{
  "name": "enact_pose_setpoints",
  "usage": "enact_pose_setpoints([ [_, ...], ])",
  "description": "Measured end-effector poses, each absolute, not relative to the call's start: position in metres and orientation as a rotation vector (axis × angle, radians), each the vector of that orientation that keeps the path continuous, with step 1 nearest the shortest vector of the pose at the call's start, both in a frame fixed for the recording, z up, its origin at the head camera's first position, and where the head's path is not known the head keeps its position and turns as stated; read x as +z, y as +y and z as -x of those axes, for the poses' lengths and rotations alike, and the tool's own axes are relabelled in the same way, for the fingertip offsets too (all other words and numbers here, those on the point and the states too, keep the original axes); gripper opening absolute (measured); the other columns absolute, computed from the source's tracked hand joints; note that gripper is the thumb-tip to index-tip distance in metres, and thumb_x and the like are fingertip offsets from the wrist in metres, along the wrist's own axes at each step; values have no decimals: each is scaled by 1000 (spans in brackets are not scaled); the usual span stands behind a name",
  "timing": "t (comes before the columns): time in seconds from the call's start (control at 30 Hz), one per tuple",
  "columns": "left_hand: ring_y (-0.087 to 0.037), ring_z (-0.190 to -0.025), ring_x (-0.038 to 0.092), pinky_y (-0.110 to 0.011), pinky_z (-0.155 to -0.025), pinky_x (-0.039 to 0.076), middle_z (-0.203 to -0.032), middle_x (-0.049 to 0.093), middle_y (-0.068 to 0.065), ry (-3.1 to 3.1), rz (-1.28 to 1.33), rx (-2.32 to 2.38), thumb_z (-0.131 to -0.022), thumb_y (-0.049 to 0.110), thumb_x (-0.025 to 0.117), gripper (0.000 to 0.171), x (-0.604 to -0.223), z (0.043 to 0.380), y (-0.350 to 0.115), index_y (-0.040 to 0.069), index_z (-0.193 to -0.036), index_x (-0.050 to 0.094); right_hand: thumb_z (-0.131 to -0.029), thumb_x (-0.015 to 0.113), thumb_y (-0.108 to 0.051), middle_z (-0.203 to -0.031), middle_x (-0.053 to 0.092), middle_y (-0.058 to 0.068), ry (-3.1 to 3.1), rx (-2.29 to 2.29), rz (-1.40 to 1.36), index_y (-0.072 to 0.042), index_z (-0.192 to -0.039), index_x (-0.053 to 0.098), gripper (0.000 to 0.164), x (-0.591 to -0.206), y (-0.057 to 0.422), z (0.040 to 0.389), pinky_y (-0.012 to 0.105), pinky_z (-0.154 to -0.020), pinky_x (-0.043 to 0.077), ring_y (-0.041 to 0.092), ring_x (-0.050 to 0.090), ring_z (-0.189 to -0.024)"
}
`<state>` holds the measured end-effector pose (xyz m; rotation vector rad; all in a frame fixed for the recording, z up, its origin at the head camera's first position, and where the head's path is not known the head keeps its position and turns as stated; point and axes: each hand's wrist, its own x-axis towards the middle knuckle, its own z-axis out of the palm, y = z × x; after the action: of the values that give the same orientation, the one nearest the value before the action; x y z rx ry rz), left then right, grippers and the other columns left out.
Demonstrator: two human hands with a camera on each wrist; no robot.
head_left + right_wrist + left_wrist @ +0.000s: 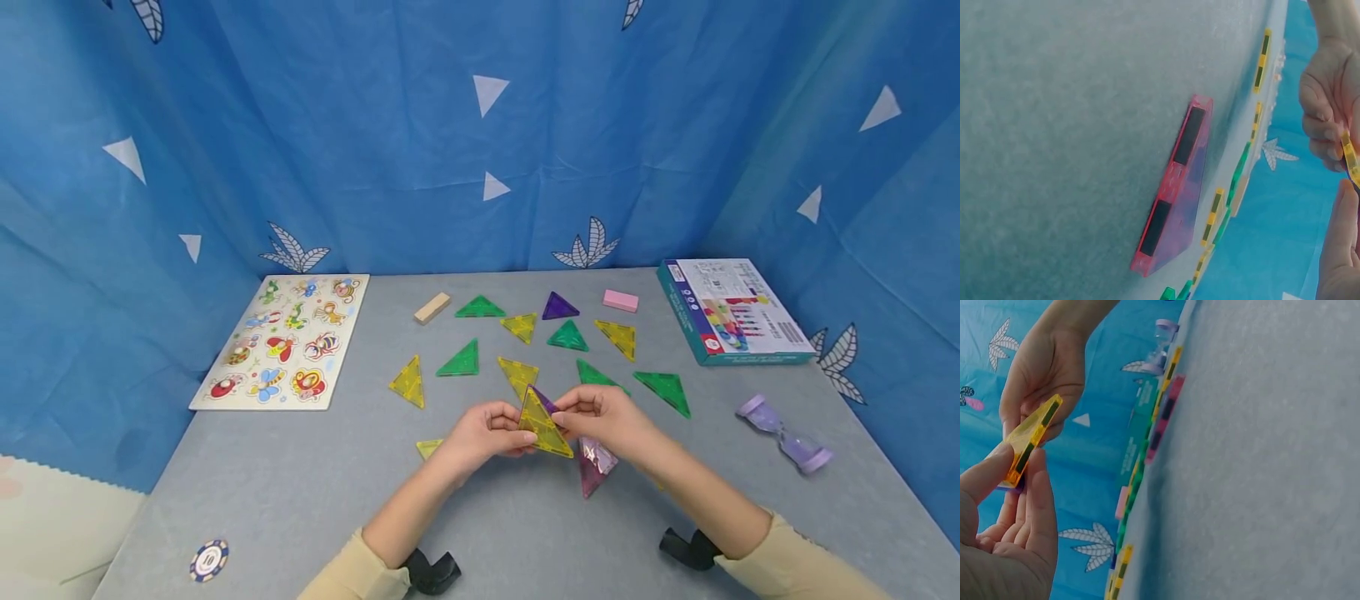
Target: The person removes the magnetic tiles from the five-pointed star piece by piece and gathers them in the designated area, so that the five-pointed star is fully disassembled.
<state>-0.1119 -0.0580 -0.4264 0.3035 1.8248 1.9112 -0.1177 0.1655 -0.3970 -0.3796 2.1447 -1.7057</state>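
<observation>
My left hand [487,435] pinches a yellow triangular magnetic tile [542,429] between thumb and fingers, raised above the table. Against its back lies a purple triangular magnetic tile [542,401], mostly hidden by the yellow one. My right hand [609,418] pinches the purple tile at its right side, the thumb by the yellow tile's slanted edge. In the left wrist view the yellow tile [1038,434] tilts between both hands, with a sliver of purple under its lower end. A pink triangular tile [1175,187] lies on the table below my right hand.
Yellow tiles [408,383], green tiles [480,307] and another purple tile [559,306] lie spread beyond the hands. A wooden block [432,307], pink block [620,300], insect puzzle board [285,342], box [738,312], hourglass [784,433] and poker chip [209,560] surround them.
</observation>
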Motion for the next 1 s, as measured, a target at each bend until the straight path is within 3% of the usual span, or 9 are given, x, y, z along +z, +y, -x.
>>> enact_pose_setpoints([
  [0.23,-25,-78,68,-49,-77,51,-79,68,-9,1808,-348,1864,-83,6,70,22,-424,114,-67,-2,-98,56,-90,64,-20,-91,67,13,2212,-1744,382,1,-102,63,25,-390,167,120,43,-76,53,33,65,-85],
  [0.33,-34,-81,67,-52,-78,50,-78,66,-9,1842,-420,1814,-84,6,69,23,-417,115,-83,-1,-99,53,-92,61,-21,-93,66,12,2337,-1715,376,1,-106,61,26,-382,173,130,34,-75,54,29,65,-86],
  [0.43,-39,-83,63,-52,-78,49,-80,65,-9,1950,-533,1710,-87,9,66,17,-409,117,-101,-1,-98,57,-94,58,-21,-95,64,11,2430,-1608,409,-2,-111,61,26,-379,181,144,34,-76,53,27,63,-86],
  [0.57,-22,-77,62,-36,-72,52,-83,66,-1,2102,-715,1426,-89,13,64,13,-400,114,-112,7,-100,68,-94,57,-17,-95,62,9,2391,-1398,548,-2,-110,62,22,-387,177,160,39,-78,53,27,61,-87],
  [0.7,-4,-68,59,-22,-62,48,-78,65,8,2090,-879,1106,-86,13,68,8,-400,105,-99,15,-93,69,-94,56,-13,-86,62,6,2291,-1195,702,-2,-104,65,18,-400,159,167,32,-70,53,18,59,-77],
  [1.0,4,-61,49,-13,-58,43,-71,57,17,2182,-1120,748,-83,17,71,5,-415,93,-66,19,-86,68,-93,57,-9,-74,62,2,2195,-947,815,-4,-95,68,13,-418,128,168,25,-57,47,10,53,-61],
])
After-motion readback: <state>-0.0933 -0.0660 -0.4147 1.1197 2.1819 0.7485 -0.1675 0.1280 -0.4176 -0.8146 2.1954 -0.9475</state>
